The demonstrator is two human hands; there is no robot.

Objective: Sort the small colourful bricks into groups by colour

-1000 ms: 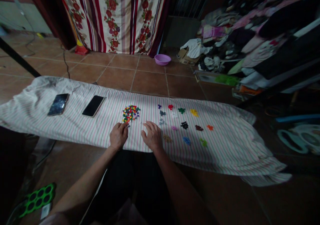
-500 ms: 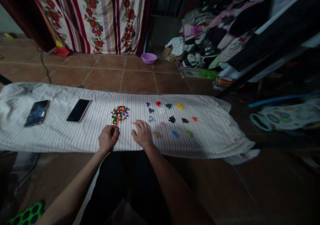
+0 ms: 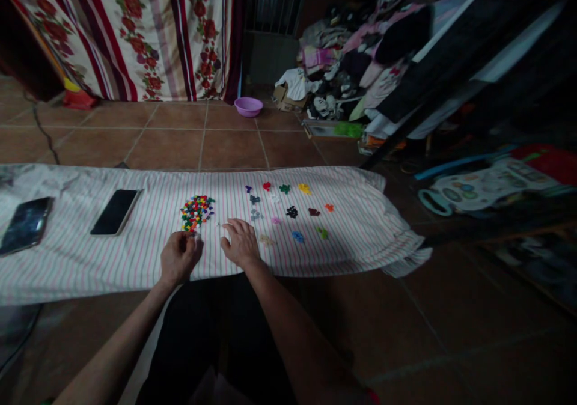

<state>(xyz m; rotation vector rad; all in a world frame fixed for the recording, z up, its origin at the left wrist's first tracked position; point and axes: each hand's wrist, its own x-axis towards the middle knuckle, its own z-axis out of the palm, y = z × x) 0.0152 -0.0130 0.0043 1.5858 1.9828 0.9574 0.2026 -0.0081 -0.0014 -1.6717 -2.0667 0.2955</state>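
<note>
A mixed pile of tiny coloured pieces lies on the striped cloth. At its near edge is my left hand, thumb and forefinger pinched together; whatever is between the tips is too small to make out. My right hand rests palm down to the right of the pile, fingers stretched and apart, holding nothing that I can see. Beyond it, small single-colour groups are spread out, among them black pieces, blue pieces, yellow pieces and beige pieces.
Two phones lie to the left, a nearer-to-pile phone and a far-left phone. Past the cloth, a purple basin stands on the tiled floor, with a heap of clothes behind to the right.
The view has turned to the right, so everything sits further left. Against the cloth both hands have hardly moved; a gap now shows inside my left hand's curled fingers.
</note>
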